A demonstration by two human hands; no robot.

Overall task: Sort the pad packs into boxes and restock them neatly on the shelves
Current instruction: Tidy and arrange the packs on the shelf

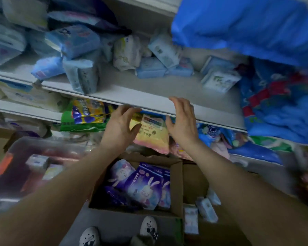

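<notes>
My arms reach toward white shelves crowded with pad packs, a big blue bag looming at upper right. Loose blue packs lie jumbled on the upper shelf. At my feet an open box holds purple rabbit-print packs, with a clear bin to its left and a few small packs on the floor to its right. A pink-and-yellow pack sits on the lower shelf, just under the shelf edge, between my hands. My left hand has its fingers loosely spread, thumb touching the pack's left side. My right hand is spread wide at its right edge, holding nothing.
</notes>
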